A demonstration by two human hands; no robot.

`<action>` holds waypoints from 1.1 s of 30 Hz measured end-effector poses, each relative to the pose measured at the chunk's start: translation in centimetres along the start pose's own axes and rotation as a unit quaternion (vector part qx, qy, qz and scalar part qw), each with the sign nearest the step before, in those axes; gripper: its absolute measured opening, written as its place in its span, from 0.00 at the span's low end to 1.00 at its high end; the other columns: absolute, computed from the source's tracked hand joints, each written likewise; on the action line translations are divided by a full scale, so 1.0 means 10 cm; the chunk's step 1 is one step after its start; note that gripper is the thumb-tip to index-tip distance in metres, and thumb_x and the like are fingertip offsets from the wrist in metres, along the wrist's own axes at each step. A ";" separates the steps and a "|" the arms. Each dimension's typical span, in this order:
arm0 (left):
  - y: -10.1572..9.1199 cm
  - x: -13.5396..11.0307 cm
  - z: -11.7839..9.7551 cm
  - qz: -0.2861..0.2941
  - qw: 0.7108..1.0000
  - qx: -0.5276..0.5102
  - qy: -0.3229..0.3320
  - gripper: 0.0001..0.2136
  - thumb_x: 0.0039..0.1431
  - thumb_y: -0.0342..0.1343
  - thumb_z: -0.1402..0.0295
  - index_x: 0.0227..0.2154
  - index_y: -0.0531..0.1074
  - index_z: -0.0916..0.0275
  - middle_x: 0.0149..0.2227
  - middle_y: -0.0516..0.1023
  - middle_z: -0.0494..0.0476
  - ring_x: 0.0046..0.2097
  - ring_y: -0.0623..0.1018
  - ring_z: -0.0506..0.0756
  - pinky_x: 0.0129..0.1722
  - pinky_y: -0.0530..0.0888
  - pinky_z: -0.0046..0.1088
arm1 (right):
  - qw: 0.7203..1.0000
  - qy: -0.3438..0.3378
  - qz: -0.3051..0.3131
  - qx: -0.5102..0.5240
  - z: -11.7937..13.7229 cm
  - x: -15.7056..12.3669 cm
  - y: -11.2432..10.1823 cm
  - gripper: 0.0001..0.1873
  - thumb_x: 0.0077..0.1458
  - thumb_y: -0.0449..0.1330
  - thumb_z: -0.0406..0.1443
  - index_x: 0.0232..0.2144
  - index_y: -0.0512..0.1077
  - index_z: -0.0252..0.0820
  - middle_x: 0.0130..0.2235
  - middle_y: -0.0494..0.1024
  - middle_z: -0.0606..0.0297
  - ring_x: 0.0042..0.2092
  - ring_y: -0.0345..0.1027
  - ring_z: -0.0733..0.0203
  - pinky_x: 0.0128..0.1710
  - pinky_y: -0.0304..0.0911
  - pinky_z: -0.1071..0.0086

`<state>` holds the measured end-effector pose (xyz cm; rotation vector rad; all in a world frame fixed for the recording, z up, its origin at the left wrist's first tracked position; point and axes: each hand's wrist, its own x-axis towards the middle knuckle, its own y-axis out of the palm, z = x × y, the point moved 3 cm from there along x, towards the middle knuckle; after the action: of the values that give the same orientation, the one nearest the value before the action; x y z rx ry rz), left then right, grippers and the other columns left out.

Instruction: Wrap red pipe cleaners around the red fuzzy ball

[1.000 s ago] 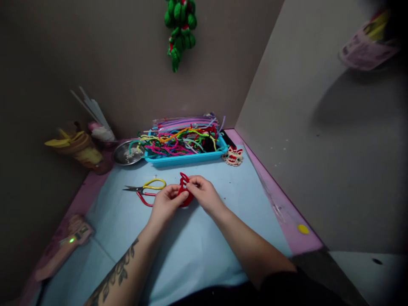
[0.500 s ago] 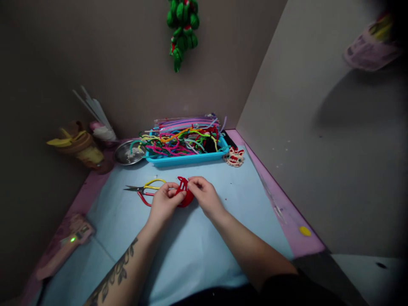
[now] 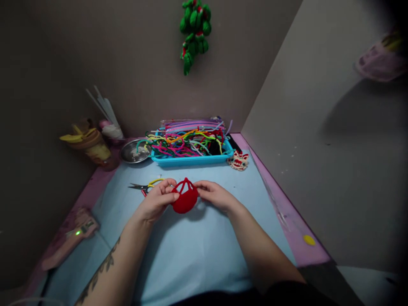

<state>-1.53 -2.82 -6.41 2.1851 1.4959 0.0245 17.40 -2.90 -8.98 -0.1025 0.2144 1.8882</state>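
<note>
A small red pipe-cleaner piece [image 3: 185, 199], shaped like a little basket with loops on top, is held just above the light blue mat [image 3: 191, 250]. My left hand [image 3: 156, 202] pinches its left side and my right hand [image 3: 215, 195] pinches its right side. Behind my left hand lie scissors [image 3: 146, 186] with yellow and red handles, partly hidden by the fingers.
A turquoise tray [image 3: 191, 159] of mixed coloured pipe cleaners stands at the back. Beside it are a metal dish [image 3: 134, 152], a small red-and-white figure [image 3: 239, 160], and cups [image 3: 92, 146] at the left. A green figure [image 3: 194, 32] hangs on the wall. A pink device [image 3: 68, 238] lies front left.
The red piece has been turned so its broad face and loops show. Both hands have drawn apart to its two sides. The view has shifted slightly.
</note>
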 end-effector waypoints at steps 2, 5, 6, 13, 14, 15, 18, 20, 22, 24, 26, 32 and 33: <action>0.01 -0.01 0.01 0.020 1.000 -0.010 0.000 0.18 0.37 0.69 0.68 0.31 0.67 0.62 0.21 0.72 0.46 0.21 0.69 0.46 0.21 0.63 0.20 | 0.998 0.005 0.033 0.045 -0.04 0.01 0.09 0.20 0.42 0.65 0.37 0.41 0.75 0.42 0.36 0.80 0.64 0.32 0.70 0.64 0.32 0.63 0.71; 0.03 -0.02 0.02 0.032 0.999 -0.034 -0.007 0.19 0.35 0.70 0.68 0.30 0.67 0.62 0.20 0.69 0.45 0.20 0.68 0.46 0.21 0.63 0.20 | 0.996 0.015 0.050 0.073 -0.10 0.03 0.22 0.20 0.38 0.67 0.35 0.38 0.75 0.41 0.35 0.80 0.66 0.33 0.71 0.63 0.36 0.65 0.69; 0.03 -0.02 0.02 0.030 0.999 -0.043 -0.010 0.20 0.34 0.71 0.68 0.30 0.67 0.62 0.20 0.70 0.45 0.20 0.68 0.46 0.21 0.63 0.20 | 0.996 0.020 0.055 0.072 -0.12 0.04 0.25 0.17 0.38 0.67 0.35 0.35 0.76 0.40 0.33 0.80 0.66 0.32 0.70 0.63 0.37 0.65 0.68; -0.03 0.00 0.03 -0.017 0.997 -0.064 -0.024 0.22 0.32 0.72 0.68 0.33 0.69 0.62 0.25 0.75 0.49 0.23 0.72 0.48 0.25 0.68 0.22 | 0.995 0.006 -0.096 0.017 -0.17 0.11 0.04 0.09 0.40 0.65 0.39 0.23 0.74 0.39 0.20 0.72 0.71 0.23 0.63 0.67 0.26 0.61 0.72; -0.03 0.00 0.04 -0.016 0.998 -0.062 -0.029 0.22 0.32 0.72 0.68 0.33 0.69 0.62 0.25 0.75 0.49 0.24 0.72 0.48 0.26 0.68 0.22 | 0.990 -0.008 -0.141 0.016 -0.15 0.11 -0.04 0.10 0.40 0.65 0.40 0.24 0.74 0.39 0.19 0.72 0.71 0.23 0.62 0.68 0.25 0.60 0.72; -0.03 0.01 0.05 -0.013 0.998 -0.057 -0.035 0.22 0.32 0.72 0.68 0.33 0.69 0.63 0.24 0.75 0.49 0.23 0.73 0.48 0.25 0.68 0.22 | 0.983 -0.028 -0.179 0.021 -0.12 0.11 -0.11 0.10 0.40 0.65 0.40 0.25 0.75 0.39 0.19 0.72 0.71 0.23 0.62 0.68 0.25 0.60 0.72; 0.02 0.01 0.06 -0.006 0.998 -0.025 -0.056 0.20 0.33 0.72 0.69 0.30 0.68 0.63 0.21 0.73 0.47 0.22 0.71 0.47 0.23 0.65 0.20 | 0.960 -0.092 -0.252 0.074 0.02 0.06 -0.25 0.11 0.39 0.66 0.40 0.27 0.74 0.40 0.22 0.73 0.69 0.26 0.65 0.66 0.29 0.63 0.69; 0.05 0.01 0.07 -0.006 0.998 0.001 -0.063 0.20 0.34 0.71 0.69 0.29 0.67 0.63 0.19 0.71 0.45 0.20 0.70 0.46 0.22 0.63 0.19 | 0.948 -0.118 -0.271 0.115 0.10 0.01 -0.27 0.13 0.39 0.67 0.40 0.29 0.73 0.42 0.24 0.74 0.69 0.27 0.67 0.65 0.32 0.65 0.67; 0.07 0.01 0.07 -0.009 0.998 0.020 -0.065 0.20 0.34 0.71 0.68 0.30 0.67 0.63 0.18 0.70 0.44 0.20 0.70 0.47 0.22 0.63 0.20 | 0.947 -0.127 -0.258 0.145 0.17 -0.05 -0.23 0.13 0.38 0.68 0.40 0.28 0.71 0.43 0.24 0.73 0.70 0.27 0.68 0.65 0.31 0.65 0.67; 0.07 0.01 0.09 -0.010 0.997 0.032 -0.064 0.21 0.34 0.71 0.68 0.30 0.66 0.63 0.18 0.71 0.45 0.20 0.71 0.47 0.22 0.63 0.20 | 0.953 -0.123 -0.231 0.156 0.21 -0.08 -0.14 0.14 0.37 0.68 0.40 0.27 0.70 0.44 0.24 0.73 0.70 0.26 0.68 0.65 0.28 0.64 0.68; 0.07 0.02 0.11 -0.006 0.997 0.040 -0.058 0.21 0.35 0.71 0.67 0.31 0.66 0.63 0.18 0.72 0.45 0.20 0.71 0.47 0.23 0.63 0.20 | 0.959 -0.122 -0.211 0.142 0.22 -0.11 -0.06 0.13 0.37 0.69 0.39 0.26 0.69 0.44 0.23 0.73 0.70 0.25 0.67 0.65 0.25 0.62 0.70; 0.08 0.03 0.14 0.009 0.995 0.082 -0.047 0.21 0.38 0.70 0.66 0.33 0.66 0.63 0.21 0.74 0.48 0.22 0.73 0.48 0.25 0.66 0.23 | 0.968 -0.134 -0.210 0.030 0.20 -0.13 0.06 0.09 0.41 0.68 0.38 0.26 0.71 0.44 0.27 0.73 0.69 0.29 0.64 0.64 0.32 0.62 0.68; 0.09 0.03 0.13 0.012 0.995 0.087 -0.045 0.21 0.39 0.70 0.66 0.33 0.65 0.63 0.21 0.75 0.48 0.22 0.73 0.48 0.26 0.67 0.23 | 0.969 -0.139 -0.205 0.008 0.19 -0.13 0.06 0.08 0.41 0.67 0.37 0.25 0.72 0.43 0.29 0.73 0.68 0.32 0.66 0.63 0.35 0.63 0.67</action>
<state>-0.27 -3.31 -7.32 2.3061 1.4708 -0.2004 17.30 -3.89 -6.79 0.1208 0.0124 1.4669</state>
